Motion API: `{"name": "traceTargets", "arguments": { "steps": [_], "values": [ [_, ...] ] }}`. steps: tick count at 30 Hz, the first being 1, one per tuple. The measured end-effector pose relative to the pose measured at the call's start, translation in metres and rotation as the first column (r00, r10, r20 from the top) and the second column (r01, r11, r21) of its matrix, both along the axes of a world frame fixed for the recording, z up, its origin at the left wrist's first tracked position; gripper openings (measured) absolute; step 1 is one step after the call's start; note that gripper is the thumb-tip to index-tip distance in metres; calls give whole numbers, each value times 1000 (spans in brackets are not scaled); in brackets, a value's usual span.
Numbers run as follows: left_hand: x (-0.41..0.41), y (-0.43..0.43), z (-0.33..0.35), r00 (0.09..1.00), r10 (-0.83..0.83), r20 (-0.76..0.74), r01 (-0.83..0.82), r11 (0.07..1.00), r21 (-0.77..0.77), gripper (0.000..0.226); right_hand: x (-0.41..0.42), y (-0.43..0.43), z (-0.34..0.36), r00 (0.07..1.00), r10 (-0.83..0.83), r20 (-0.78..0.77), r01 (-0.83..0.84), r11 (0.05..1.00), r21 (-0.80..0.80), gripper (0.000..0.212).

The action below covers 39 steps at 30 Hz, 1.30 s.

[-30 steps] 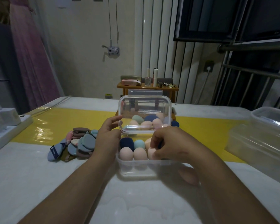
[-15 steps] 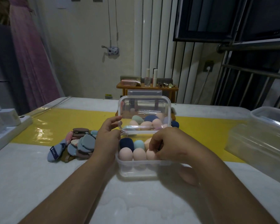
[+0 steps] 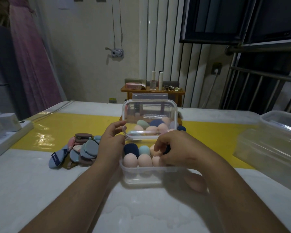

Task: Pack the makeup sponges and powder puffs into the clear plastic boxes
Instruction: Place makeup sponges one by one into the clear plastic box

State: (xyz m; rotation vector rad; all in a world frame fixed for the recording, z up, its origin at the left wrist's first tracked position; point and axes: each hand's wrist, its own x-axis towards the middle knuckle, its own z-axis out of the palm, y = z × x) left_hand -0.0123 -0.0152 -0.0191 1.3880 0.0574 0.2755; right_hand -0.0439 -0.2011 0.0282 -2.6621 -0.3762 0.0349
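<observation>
My right hand is pinching a navy sponge into the half-full clear box, my left hand is gripping its raised lid, and the powder puffs and a pink sponge are waiting outside.

Power strip far left; wooden shelf w/ bottles at back.

The right hand edges slightly leftward inside the box, fingertips curling closer over the dark blue sponge beneath them.
</observation>
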Motion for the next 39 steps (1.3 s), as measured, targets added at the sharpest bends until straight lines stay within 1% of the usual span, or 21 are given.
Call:
{"name": "traceTargets", "arguments": {
  "steps": [4,6,8,10,12,14,16,18,20,22,25,27,29,30,32,33,35,37,39],
  "values": [
    [-1,0,0,1000,-6,-5,6,1000,-9,48,5,-5,0,998,-43,51,41,998,42,17],
    [0,0,0,1000,-2,-7,2,1000,-11,49,7,-12,2,993,-82,82,78,995,57,19],
    [0,1,1,1000,5,-10,-5,999,-32,50,6,-19,7,992,-102,71,98,993,64,21],
    [-1,2,3,1000,13,-6,-13,999,-29,51,5,-25,11,993,-119,27,117,991,62,18],
    [-1,2,4,1000,19,-1,-19,1000,-20,51,7,-32,11,989,-145,-2,145,989,1,11],
    [-2,2,4,1000,25,2,-25,1000,-16,51,8,-38,11,984,-174,-36,170,982,-78,9],
    [-2,2,4,1000,22,1,-22,1000,-3,50,8,-44,12,972,-202,-116,183,970,-161,8],
    [-2,2,3,1000,25,-4,-25,1000,-4,51,6,-47,13,945,-226,-236,160,950,-267,13],
    [-1,2,3,1000,29,-3,-29,1000,2,51,3,-47,13,907,-243,-345,131,939,-318,25],
    [0,2,3,1000,28,-1,-28,1000,12,50,1,-47,14,886,-244,-394,102,932,-348,36],
    [0,3,2,1000,28,-11,-28,999,22,50,0,-45,12,869,-260,-420,77,911,-404,44],
    [0,4,3,999,30,-13,-29,999,30,50,2,-44,8,868,-282,-408,72,885,-459,46],
    [0,4,3,999,32,-18,-31,999,24,51,6,-44,4,870,-308,-386,105,879,-465,44],
    [0,3,3,999,30,-22,-29,999,19,50,7,-44,2,875,-325,-358,139,877,-459,43],
    [-1,3,4,999,29,-21,-28,999,23,50,9,-46,2,896,-368,-250,235,869,-436,40],
    [-1,2,4,999,31,-17,-30,999,29,50,10,-47,3,903,-386,-189,290,871,-397,36],
    [-2,2,5,999,35,-11,-34,999,24,49,11,-46,7,909,-409,-84,375,888,-266,22],
    [-3,2,5,999,37,-15,-37,999,10,49,10,-44,12,917,-398,-17,392,909,-145,15],
    [-4,2,5,999,31,-20,-31,1000,0,49,9,-39,15,930,-365,30,366,930,-41,13]
  ]
}}
